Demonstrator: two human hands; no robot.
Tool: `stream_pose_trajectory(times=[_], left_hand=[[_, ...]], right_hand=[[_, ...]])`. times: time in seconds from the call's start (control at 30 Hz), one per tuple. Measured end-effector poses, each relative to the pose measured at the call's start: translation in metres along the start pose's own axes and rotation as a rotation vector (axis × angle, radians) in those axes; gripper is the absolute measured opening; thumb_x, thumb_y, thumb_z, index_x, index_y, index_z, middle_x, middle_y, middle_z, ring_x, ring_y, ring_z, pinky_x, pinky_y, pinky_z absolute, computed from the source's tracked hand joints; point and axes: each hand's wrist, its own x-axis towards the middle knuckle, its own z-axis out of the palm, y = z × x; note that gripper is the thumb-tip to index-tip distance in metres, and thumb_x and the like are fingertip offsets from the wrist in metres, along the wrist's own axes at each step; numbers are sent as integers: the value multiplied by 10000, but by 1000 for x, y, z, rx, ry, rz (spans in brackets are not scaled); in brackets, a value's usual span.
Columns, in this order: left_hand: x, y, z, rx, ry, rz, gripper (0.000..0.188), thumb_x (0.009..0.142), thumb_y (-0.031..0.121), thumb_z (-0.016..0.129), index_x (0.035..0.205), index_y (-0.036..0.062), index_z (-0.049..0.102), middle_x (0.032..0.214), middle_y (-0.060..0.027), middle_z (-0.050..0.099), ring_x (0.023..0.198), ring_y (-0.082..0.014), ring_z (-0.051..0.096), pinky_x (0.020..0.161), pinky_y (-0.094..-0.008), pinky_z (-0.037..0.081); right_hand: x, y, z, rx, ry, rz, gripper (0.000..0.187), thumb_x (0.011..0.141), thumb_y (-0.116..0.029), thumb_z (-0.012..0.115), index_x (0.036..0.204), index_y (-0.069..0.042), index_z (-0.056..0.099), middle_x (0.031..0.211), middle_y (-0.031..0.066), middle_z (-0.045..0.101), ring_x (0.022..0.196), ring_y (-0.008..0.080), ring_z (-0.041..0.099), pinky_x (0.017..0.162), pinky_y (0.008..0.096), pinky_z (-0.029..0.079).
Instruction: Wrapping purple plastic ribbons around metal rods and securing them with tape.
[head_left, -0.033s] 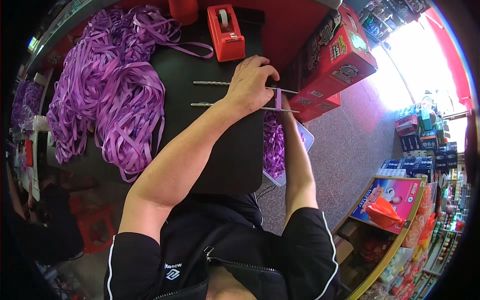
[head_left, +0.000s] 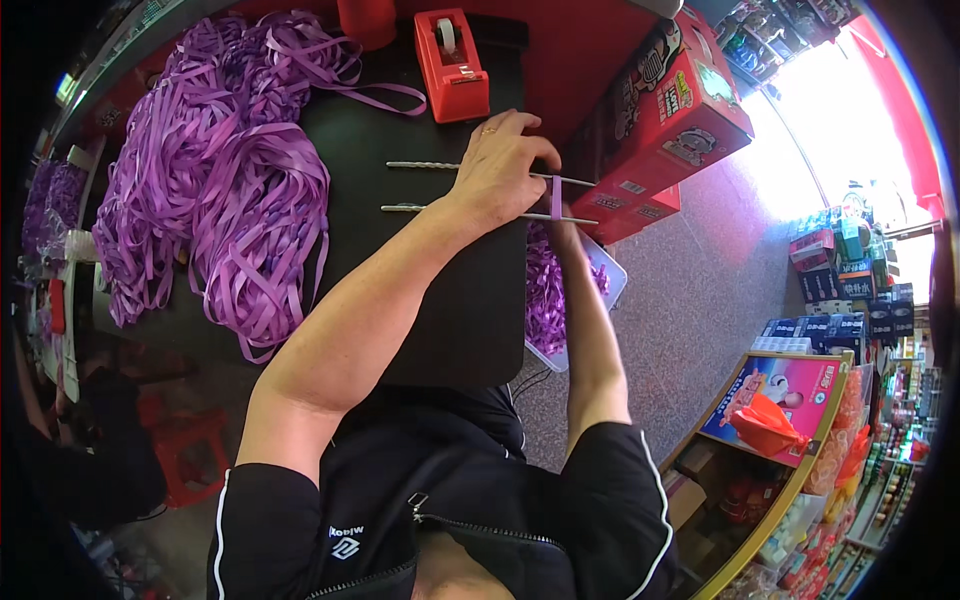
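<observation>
Two thin metal rods lie side by side across the black tabletop, the upper rod (head_left: 420, 165) twisted and the lower rod (head_left: 405, 208) beside it. A narrow purple ribbon (head_left: 557, 197) spans both near their right ends. My left hand (head_left: 503, 168) rests over the rods, its index finger and thumb curled closed at the ribbon's left edge. Beyond the table's right edge, my right hand (head_left: 562, 232) is at the rods' right ends, below the ribbon; its fingers are mostly hidden.
A big heap of purple ribbon (head_left: 250, 190) covers the table's left. A red tape dispenser (head_left: 455, 75) stands at the far edge. Below the right edge is a pale bin (head_left: 617, 283) of ribbon pieces. Red boxes (head_left: 665, 110) stand at the right; a display case (head_left: 780, 410) is lower right.
My right forearm has shifted slightly left, and more of the bin shows beside it. My left index finger has moved a little. The rods stay in place.
</observation>
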Motion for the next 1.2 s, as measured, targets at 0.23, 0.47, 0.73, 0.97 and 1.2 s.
stream_pose_trajectory(times=[0.23, 0.47, 0.73, 0.97, 1.2], left_hand=[[-5, -6, 0, 104, -23, -4, 209, 722, 124, 642, 895, 179, 745, 1366, -88, 483, 1357, -318, 319, 1116, -430, 250], [-4, -11, 2, 145, -33, 5, 222, 728, 149, 628, 911, 197, 745, 1371, -94, 479, 1362, -314, 310, 1124, -433, 229], [-7, -9, 2, 130, -19, 9, 225, 723, 132, 638, 911, 191, 748, 1361, -108, 483, 1352, -319, 326, 1119, -433, 237], [-7, -11, 2, 121, 6, 21, 209, 723, 137, 634, 889, 188, 750, 1337, -114, 497, 1335, -323, 341, 1107, -435, 247], [-6, -13, 5, 104, 21, 8, 195, 716, 138, 636, 866, 188, 750, 1332, -107, 502, 1335, -308, 342, 1110, -448, 236]], right_hand=[[-174, -101, 51, -281, 150, 80, 457, 1019, -308, 353, 981, 36, 652, 1021, 117, 597, 1013, 234, 555, 892, 327, 399], [-213, -221, 62, -368, 178, -88, 403, 944, -352, 487, 923, -31, 729, 881, 72, 529, 901, 205, 475, 830, 332, 364], [-174, -277, 62, -260, 200, -342, 521, 905, -511, 509, 828, -44, 727, 877, 67, 495, 851, 185, 436, 751, 324, 334], [-114, -308, 63, -128, 174, -477, 596, 920, -544, 481, 812, -16, 734, 865, 55, 452, 812, 170, 402, 738, 307, 313], [-115, -314, 68, -179, 117, -429, 569, 875, -559, 536, 705, -44, 709, 833, 63, 462, 802, 177, 420, 719, 311, 312]])
